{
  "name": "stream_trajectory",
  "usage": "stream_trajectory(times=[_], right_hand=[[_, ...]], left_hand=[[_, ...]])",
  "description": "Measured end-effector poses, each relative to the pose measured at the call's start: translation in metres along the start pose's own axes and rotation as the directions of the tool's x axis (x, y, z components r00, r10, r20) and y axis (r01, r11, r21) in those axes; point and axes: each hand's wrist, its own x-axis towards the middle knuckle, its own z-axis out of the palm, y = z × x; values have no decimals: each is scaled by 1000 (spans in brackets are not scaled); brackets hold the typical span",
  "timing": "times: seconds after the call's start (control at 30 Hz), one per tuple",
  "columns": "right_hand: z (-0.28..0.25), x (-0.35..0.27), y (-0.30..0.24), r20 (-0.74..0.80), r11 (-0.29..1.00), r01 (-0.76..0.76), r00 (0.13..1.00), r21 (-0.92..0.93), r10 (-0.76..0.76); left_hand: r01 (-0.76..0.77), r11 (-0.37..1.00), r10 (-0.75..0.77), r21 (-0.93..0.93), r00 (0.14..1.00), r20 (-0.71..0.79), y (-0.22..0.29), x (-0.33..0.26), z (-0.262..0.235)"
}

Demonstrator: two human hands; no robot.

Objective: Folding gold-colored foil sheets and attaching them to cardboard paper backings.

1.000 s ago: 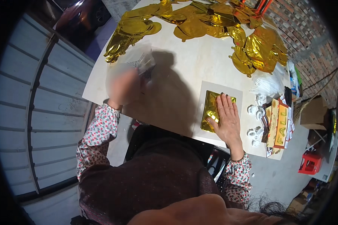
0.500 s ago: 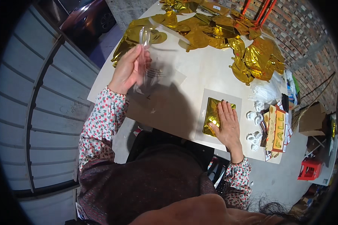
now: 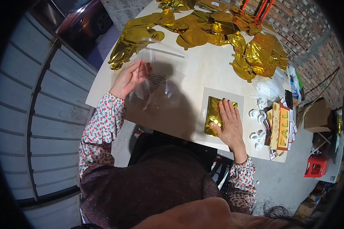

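My left hand point(image 3: 131, 78), its fingers closed, grips the edge of a transparent plastic bag point(image 3: 160, 82) above the table's left part. The bag is blurred, with dark print on it. My right hand point(image 3: 230, 124) lies flat, fingers stretched out, on a folded gold foil packet point(image 3: 214, 110) near the front edge. Beneath that packet lies a flat grey rectangular sheet or sleeve point(image 3: 206, 133) with a small hang hole at its left side. Part of the gold packet is hidden by my palm.
Several flat gold foil balloons point(image 3: 195, 36) cover the table's point(image 3: 210, 68) far side. To the right are white plastic straws point(image 3: 266, 89), clusters of small silvery pieces point(image 3: 257, 137) and orange-and-yellow printed cards point(image 3: 283, 126). A red stool point(image 3: 316, 166) stands on the floor.
The plastic bag in my left hand has spread out and come lower over the table, and that hand has dropped slightly toward me. My right hand stays on the gold packet.
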Motion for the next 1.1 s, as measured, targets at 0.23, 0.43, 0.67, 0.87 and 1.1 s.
stream_trajectory(times=[0.23, 0.43, 0.67, 0.87, 1.1], right_hand=[[-1, -4, 2, 6, 1000, -18, 1000, -15, 18], [-2, 0, 1, 11, 1000, -14, 1000, -7, 15], [0, 1, 2, 4, 1000, -11, 1000, -25, 12], [-1, 1, -2, 11, 1000, -4, 1000, -19, 5], [0, 0, 0, 11, 1000, -13, 1000, -19, 13]], left_hand=[[-575, 189, 501, 796, 754, 425, 49, -82, 80], [-742, -181, -44, 646, 662, 748, -63, -76, 37], [-613, 98, -5, 784, 788, 616, -73, -42, 43], [-839, -114, -41, 532, 539, 842, -89, 41, 74], [-584, -8, -468, 811, 719, 513, -82, 58, 94]])
